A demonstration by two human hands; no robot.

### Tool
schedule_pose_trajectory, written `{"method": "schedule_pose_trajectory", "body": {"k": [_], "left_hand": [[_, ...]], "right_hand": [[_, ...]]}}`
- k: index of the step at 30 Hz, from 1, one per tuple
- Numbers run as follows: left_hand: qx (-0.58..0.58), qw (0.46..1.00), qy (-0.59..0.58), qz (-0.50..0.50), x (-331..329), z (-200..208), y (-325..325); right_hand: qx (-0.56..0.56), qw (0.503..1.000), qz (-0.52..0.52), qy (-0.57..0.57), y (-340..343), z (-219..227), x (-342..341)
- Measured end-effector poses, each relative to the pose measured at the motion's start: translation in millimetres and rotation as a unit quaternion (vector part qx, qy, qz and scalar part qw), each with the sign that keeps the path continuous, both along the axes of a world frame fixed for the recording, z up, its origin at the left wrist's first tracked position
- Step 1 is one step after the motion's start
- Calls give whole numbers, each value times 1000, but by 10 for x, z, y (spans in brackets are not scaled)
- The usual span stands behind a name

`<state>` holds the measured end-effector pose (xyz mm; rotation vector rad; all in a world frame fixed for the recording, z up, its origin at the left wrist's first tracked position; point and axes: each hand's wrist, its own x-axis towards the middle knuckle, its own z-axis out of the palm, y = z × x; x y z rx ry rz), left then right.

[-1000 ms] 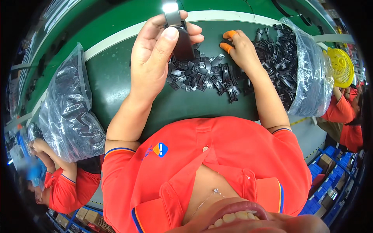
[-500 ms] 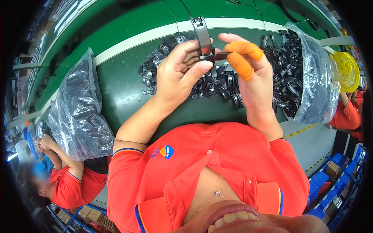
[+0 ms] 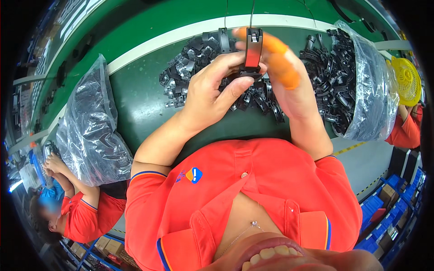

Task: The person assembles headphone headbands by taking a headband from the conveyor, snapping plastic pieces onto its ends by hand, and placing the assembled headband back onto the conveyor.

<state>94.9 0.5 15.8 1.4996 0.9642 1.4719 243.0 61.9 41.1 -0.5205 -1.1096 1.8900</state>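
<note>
Left hand: your left hand (image 3: pixel 212 92) is closed around the lower end of a black clip part (image 3: pixel 252 52), thumb and fingers pinching it upright above the belt
Right hand: your right hand (image 3: pixel 289 86) braces the same part from behind, an orange finger cot (image 3: pixel 280 61) on one finger just beside it
Part position: held between both hands, raised over the loose pile of black parts (image 3: pixel 199 58)
Surface: green conveyor belt (image 3: pixel 140 99) with a pale stripe
Left side: clear bag of dark pieces (image 3: pixel 90 131)
Right side: open bag of black parts (image 3: pixel 361 90), yellow round fan guard (image 3: pixel 404 79) past it
Nearby: another person's hands (image 3: pixel 54 162) at lower left
</note>
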Motion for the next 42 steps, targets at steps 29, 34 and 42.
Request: {"method": "schedule_pose_trajectory", "body": {"k": [29,34,42], "left_hand": [[-7,996,-81,-21,249,-82,-40],[-44,998,-47,-29,192,-90,-37],[-93,980,-177,-23,294,-82,-9]], "right_hand": [[140,982,-67,-108,-247,-101,60],[131,981,-71,-121,-262,-98,56],[142,990,-13,-21,-131,-224,-2]]}}
